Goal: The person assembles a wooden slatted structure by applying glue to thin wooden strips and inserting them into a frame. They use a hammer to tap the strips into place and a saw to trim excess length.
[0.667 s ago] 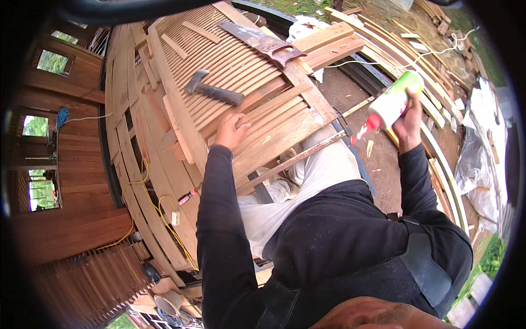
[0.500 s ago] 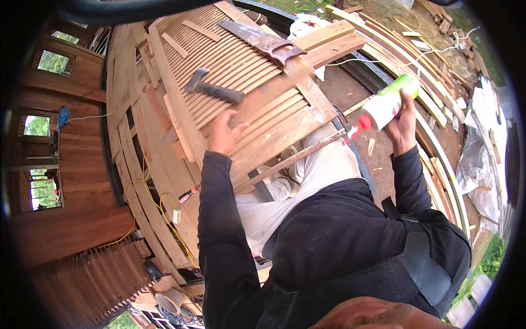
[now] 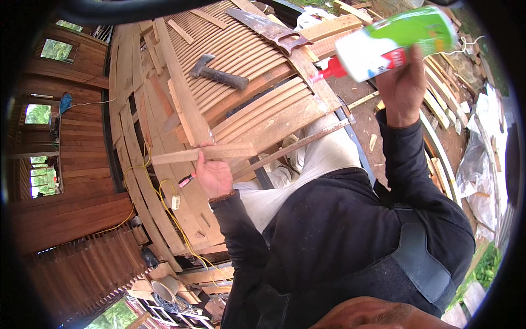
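Note:
My right hand (image 3: 404,90) is wrapped round a green and white squeeze bottle (image 3: 361,57) with a red nozzle, which looks like glue. The bottle is tilted, nozzle toward the left, above the right edge of a slatted wooden panel (image 3: 290,125). My left hand (image 3: 215,178) grips a short wooden slat (image 3: 233,149) at the panel's near left corner, thumb on the near side. A dark gap shows between slats near the panel's close end. On the slats lie a hammer (image 3: 222,75) and, farther off, a handsaw (image 3: 263,28).
Loose planks (image 3: 175,214) floor the left side, with a yellow cord (image 3: 176,233) and a red-handled tool (image 3: 187,179) on them. Lumber (image 3: 438,104) and clear plastic sheeting (image 3: 474,170) lie at right. A plank wall (image 3: 82,164) stands far left.
My left hand, empty before, has come back toward me with a slat in it, and a gap now shows in the panel. My right hand has lifted the bottle up and away.

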A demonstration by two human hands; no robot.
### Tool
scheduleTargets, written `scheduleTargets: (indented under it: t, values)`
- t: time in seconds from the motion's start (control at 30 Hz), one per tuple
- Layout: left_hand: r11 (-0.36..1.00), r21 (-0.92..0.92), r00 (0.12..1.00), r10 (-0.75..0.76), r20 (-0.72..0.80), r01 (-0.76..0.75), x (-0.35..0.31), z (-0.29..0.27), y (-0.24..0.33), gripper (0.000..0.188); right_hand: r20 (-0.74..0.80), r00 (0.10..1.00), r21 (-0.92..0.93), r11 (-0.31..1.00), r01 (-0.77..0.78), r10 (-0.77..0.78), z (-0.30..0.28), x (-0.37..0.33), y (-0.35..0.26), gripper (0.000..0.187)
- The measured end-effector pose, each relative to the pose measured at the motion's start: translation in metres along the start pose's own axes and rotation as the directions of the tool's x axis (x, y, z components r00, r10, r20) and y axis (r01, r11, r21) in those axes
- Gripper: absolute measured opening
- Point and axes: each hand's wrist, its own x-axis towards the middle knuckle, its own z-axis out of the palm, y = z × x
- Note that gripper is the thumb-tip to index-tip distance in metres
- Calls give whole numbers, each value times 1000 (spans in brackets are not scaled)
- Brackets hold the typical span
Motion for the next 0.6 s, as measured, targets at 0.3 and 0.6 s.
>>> scheduleTargets:
  t: [0.3,0.6]
  values:
    - [994,105,987,30,-158,-14,-37,-1,-25,26,204,971,-278,958,-68,128,53,-28,11,53]
    - [990,127,984,78,-161,-58,-69,31,-27,31,355,907,-360,928,-92,227,74,-43,28,49]
